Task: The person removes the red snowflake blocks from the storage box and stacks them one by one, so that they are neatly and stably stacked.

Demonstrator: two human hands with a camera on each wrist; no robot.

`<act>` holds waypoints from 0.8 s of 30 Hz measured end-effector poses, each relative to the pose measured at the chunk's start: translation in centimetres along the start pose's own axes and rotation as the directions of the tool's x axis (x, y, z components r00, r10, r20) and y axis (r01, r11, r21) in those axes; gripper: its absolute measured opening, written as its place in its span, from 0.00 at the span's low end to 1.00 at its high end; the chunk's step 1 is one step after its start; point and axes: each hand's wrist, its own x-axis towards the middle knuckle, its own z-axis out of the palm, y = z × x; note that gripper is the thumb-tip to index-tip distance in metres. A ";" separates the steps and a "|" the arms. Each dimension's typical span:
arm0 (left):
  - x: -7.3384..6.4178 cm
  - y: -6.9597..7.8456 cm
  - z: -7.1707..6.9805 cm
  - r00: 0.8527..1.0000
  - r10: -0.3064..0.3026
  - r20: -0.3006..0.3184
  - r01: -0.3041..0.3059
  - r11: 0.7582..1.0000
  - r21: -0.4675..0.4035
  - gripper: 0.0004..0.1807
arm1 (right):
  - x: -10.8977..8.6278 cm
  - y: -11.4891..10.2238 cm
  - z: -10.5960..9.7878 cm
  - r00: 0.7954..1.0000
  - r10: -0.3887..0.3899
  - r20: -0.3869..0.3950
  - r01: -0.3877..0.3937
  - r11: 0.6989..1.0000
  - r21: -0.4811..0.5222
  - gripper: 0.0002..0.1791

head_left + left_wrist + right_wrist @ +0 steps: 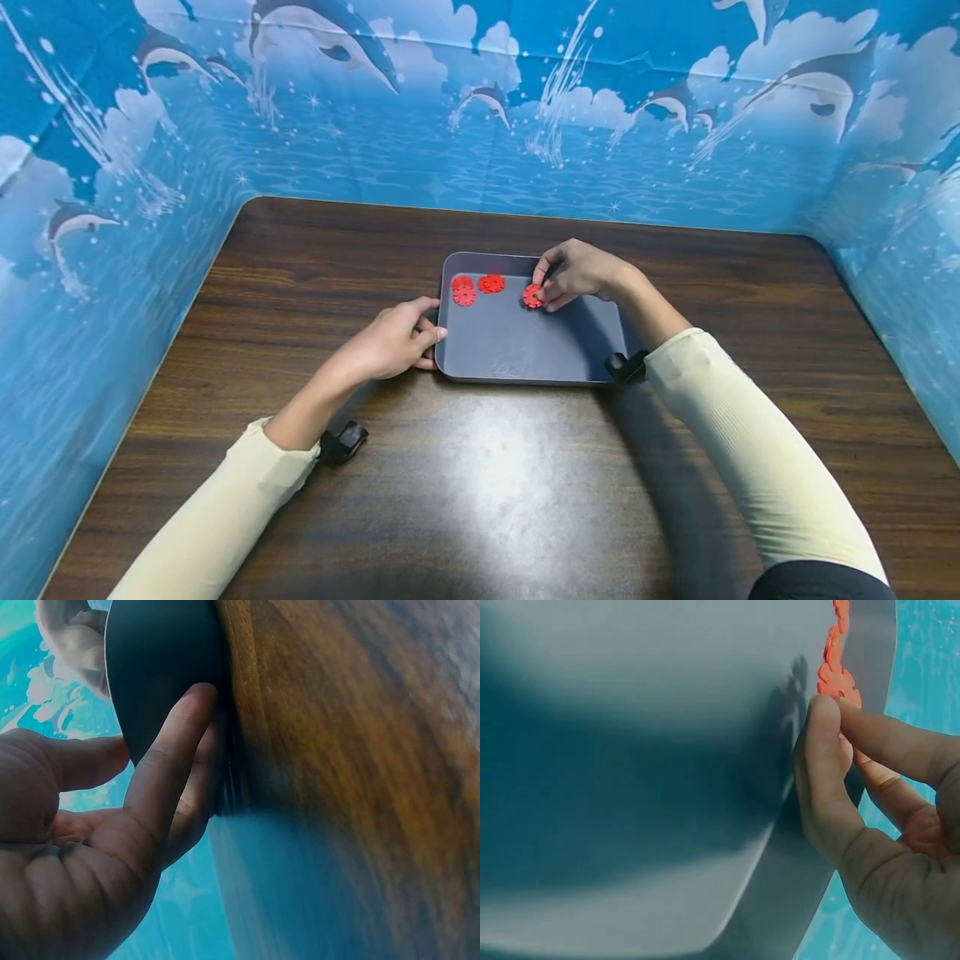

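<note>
A dark grey rectangular tray (525,350) lies on the table. My right hand (581,271) is over its far right part and pinches a red notched plastic disc (532,296) between thumb and fingers. In the right wrist view the notched rim of that disc (838,684) shows above the fingertips. Several more red notched discs (464,296) lie near the tray's far left corner, some overlapping (491,284). At the tray's left side my left hand (397,337) holds the edge, thumb at the rim. Its fingers (161,765) lie along the outer wall in the left wrist view.
The tray rests on a dark wood-grain table (337,517). A blue cloth with dolphins (420,142) stands behind and along both sides. Dark wrist devices (343,442) are strapped at both cuffs, the right one (626,367) by the tray's near right corner.
</note>
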 end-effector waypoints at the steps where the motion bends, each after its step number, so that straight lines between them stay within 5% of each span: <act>1: 0.0 0.0 0.0 1.000 -0.001 0.001 0.001 1.000 -0.001 0.35 | -0.1 0.1 -0.2 1.000 0.000 -0.001 0.000 1.000 0.003 0.08; 24: 0.1 0.0 0.1 1.000 -0.007 -0.001 0.007 1.000 -0.010 0.36 | -3.8 2.9 -5.3 0.998 0.045 -0.048 -0.048 0.997 -0.064 0.11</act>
